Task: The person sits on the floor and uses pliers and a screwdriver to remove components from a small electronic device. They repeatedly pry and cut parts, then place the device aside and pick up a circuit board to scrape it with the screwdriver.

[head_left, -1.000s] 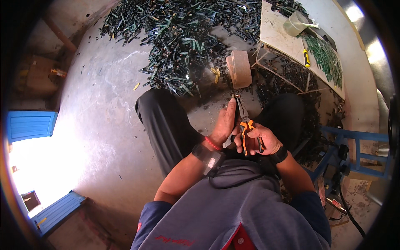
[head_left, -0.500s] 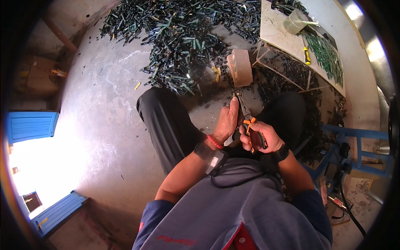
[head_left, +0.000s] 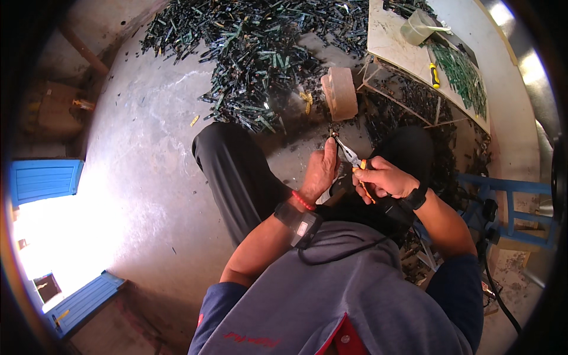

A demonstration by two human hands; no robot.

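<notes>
Between my knees, my right hand (head_left: 387,178) is closed round the handles of pliers (head_left: 350,155) with grey jaws and orange-and-black grips. The plier jaws point up and to the left, with their tips at the end of a small dark piece (head_left: 333,135). That piece is pinched in my left hand (head_left: 321,168), its thumb stretched along it; my fingers hide most of it. Whether the jaws are closed on the piece is too small to tell. Just beyond my hands stands a reddish-brown block (head_left: 339,94).
A large heap of dark green and black strips (head_left: 260,65) covers the floor ahead. On the right, a pale low table (head_left: 393,35) bears a plastic measuring jug (head_left: 416,28), a yellow-and-black-handled tool (head_left: 435,76) and green strips (head_left: 464,80). A blue metal frame (head_left: 515,189) stands at right.
My right hand has moved slightly up and to the right, turning the pliers so their handles lie further right. My left hand stays nearly in place, still pinching the small piece.
</notes>
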